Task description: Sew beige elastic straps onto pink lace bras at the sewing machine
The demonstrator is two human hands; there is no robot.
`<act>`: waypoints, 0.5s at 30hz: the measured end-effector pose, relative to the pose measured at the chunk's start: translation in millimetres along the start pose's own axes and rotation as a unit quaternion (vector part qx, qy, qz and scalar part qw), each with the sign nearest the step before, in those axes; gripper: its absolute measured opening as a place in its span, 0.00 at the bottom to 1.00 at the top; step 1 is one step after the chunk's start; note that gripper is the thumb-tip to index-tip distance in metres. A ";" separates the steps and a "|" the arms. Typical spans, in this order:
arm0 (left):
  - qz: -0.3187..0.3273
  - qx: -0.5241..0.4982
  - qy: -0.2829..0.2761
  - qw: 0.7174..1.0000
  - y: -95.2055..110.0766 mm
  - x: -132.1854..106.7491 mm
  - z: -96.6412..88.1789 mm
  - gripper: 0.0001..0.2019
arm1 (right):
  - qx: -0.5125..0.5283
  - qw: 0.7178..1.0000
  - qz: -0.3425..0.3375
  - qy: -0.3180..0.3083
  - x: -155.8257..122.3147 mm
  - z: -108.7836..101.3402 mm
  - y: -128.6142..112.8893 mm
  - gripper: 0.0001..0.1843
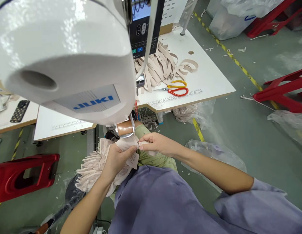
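Observation:
A white JUKI sewing machine head [68, 61] fills the upper left. Just below its tip, my left hand [118, 159] is closed on a pale pink lace garment [92, 169] with a small white label [133, 160] hanging from it. My right hand [157, 144] pinches a short strip of beige elastic tape [143, 145] against the garment's edge, fingertips meeting those of my left hand. Both hands sit over my lap, which is covered by purple cloth [160, 198], right under the machine's metal end piece [125, 128].
On the white table [209, 81] lie a heap of beige elastic strips [160, 65] and scissors with red and yellow handles [176, 88]. The machine's control panel [142, 26] stands behind. A phone [19, 110] lies at the left. Red stools [21, 175] [282, 91] and plastic bags [214, 152] sit on the green floor.

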State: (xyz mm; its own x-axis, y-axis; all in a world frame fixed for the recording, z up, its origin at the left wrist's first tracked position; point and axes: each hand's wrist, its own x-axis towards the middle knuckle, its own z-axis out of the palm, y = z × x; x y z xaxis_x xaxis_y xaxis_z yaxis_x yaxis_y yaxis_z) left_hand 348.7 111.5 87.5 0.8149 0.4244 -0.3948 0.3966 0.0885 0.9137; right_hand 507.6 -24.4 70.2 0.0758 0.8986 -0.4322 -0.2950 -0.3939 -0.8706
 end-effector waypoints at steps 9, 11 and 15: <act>-0.003 -0.138 0.067 0.988 -3.4 2.3 15.5 0.18 | -0.168 0.976 -0.084 0.111 -4.5 8.5 -7.9 0.12; 0.006 -0.149 0.074 0.986 -1.1 -1.3 19.1 0.17 | -0.213 0.961 -0.110 0.139 -5.0 10.4 -11.9 0.10; 0.034 -0.170 0.079 0.982 -12.4 -14.9 18.0 0.21 | -0.129 0.985 -0.082 0.085 -4.8 7.3 -29.9 0.08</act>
State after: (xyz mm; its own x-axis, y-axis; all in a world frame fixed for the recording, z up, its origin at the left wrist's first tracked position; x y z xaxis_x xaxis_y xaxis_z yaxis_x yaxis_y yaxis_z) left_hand 339.3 87.9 80.3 0.7479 0.5719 -0.3371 0.1583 0.3395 0.9272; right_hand 509.1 -15.6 100.0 0.2665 0.9173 -0.2958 -0.0158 -0.3027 -0.9530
